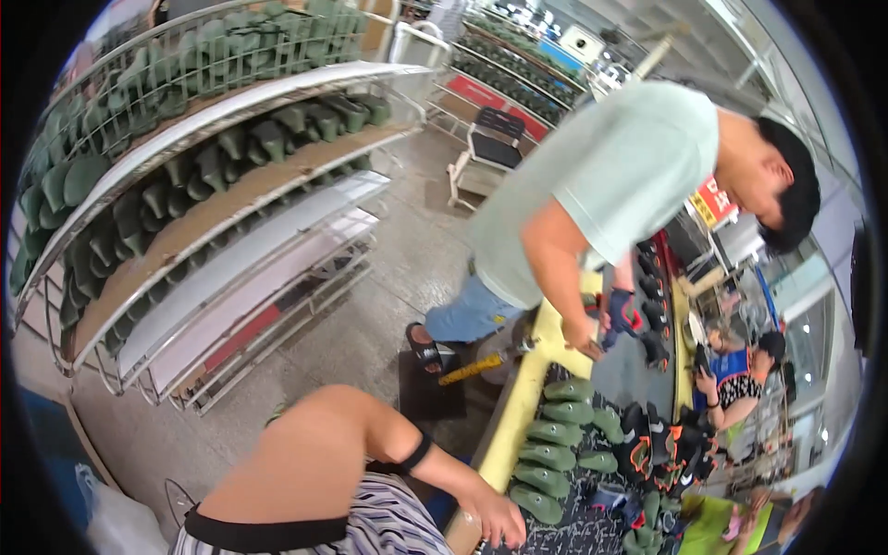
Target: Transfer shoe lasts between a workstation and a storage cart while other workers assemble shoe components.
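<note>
My left hand (495, 516) is low in the view, at the yellow edge (504, 453) of a dark conveyor belt (578, 495). Its fingers curl downward, and whatever they grip is mostly hidden beneath them. Just beyond it, several green shoe lasts (546, 456) lie in a row along the near side of the belt. My right hand is out of view. Further along, a co-worker in a pale green shirt (601, 176) bends over the belt, both hands at a dark blue and red shoe upper (625, 313).
A wheeled rack (240, 199) filled with green lasts stands at the left. Black shoe uppers with orange trim (652, 449) lie across the belt. A dark chair (497, 139) stands behind the co-worker. More people (740, 388) work on the far side.
</note>
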Tool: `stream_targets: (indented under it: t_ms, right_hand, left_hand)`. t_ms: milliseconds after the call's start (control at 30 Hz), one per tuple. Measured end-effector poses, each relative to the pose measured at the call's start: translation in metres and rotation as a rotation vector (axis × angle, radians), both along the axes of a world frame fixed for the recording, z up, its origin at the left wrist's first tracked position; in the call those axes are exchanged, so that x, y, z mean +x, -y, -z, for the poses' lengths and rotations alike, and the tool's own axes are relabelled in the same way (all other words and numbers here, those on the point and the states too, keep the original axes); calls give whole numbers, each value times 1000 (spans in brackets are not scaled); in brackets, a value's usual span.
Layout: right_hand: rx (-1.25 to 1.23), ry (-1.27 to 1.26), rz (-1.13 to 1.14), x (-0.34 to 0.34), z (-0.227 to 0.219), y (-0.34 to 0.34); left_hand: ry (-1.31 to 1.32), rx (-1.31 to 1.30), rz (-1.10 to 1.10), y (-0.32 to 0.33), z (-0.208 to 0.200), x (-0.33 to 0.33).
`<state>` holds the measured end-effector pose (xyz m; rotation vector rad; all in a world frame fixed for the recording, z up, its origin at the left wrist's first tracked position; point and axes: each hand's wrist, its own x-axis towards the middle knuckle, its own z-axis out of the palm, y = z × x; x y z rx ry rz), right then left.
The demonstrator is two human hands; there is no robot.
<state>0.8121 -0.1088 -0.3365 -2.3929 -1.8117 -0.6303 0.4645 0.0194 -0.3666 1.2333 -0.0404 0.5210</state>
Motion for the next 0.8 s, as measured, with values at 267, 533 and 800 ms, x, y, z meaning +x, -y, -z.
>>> stream_targets:
  t_ms: [267,533,800]
  right_hand:
    - [-106,-663,-1246,-355,-51,-142]
    - [-832,-953,-2216,-665,-199,-38]
    - [-895,-150,-2541,-895,-257,158]
  left_hand:
    - [-379,-510,-836,120,-19,-258]
    - [-214,-609,-1683,339,-69,-362]
    - [39,-437,-2205,420,-61,-330]
